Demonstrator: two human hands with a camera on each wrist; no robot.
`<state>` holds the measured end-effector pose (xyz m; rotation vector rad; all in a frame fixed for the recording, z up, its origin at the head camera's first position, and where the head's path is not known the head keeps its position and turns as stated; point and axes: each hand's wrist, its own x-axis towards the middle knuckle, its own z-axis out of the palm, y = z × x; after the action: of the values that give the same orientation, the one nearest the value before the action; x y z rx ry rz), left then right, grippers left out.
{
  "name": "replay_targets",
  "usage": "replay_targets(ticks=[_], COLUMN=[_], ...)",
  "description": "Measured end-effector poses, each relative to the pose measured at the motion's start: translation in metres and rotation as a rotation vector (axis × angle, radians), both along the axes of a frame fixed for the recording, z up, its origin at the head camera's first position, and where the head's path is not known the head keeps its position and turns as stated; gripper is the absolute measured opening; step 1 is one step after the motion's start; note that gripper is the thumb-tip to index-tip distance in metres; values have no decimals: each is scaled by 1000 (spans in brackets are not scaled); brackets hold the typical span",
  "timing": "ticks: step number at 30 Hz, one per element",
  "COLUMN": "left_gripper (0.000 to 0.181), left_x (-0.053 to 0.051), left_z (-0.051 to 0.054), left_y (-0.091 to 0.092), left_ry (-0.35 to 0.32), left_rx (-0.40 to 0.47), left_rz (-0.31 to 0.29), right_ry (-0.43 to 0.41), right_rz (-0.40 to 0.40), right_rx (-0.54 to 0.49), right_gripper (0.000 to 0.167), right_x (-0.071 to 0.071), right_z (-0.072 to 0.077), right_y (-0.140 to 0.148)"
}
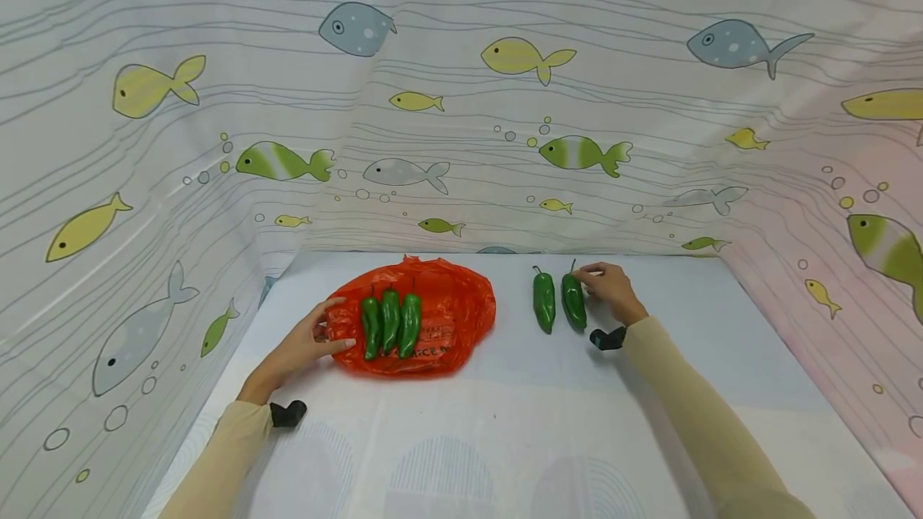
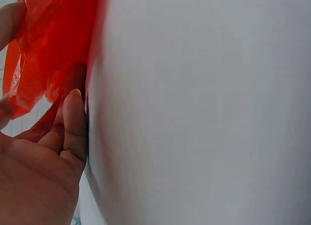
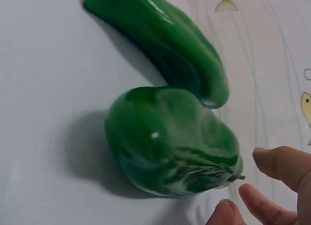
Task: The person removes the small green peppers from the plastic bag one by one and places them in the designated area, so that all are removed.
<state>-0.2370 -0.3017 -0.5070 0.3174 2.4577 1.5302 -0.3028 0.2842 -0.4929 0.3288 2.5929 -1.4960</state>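
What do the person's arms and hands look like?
Plain beige sleeves down to the wrists, on the left arm and right arm. Left hand and right hand ungloved. Small black device at each wrist. No cables visible.

Head view looks forward and down, wrist views close up
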Motion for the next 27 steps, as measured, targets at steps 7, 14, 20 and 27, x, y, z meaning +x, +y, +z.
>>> replay_targets(ticks=[7, 14, 20, 27], left_gripper=[83, 84, 85, 87], left_x=[-1, -2, -2, -1], left_z=[0, -1, -1, -1], left_y=[-1, -1, -1, -1], left_ry=[5, -4, -11, -8], left_rx=[-2, -15, -31, -38], left_rz=[-8, -13, 1, 9], right_ry=[25, 66, 83, 119], right_rz=[-6, 53, 108, 174], right_rx=[-75, -82, -87, -126], right_gripper=[51, 45, 45, 46], right_x=[4, 6, 9, 11], right_z=[12, 20, 26, 32], right_y=[0, -7, -22, -44])
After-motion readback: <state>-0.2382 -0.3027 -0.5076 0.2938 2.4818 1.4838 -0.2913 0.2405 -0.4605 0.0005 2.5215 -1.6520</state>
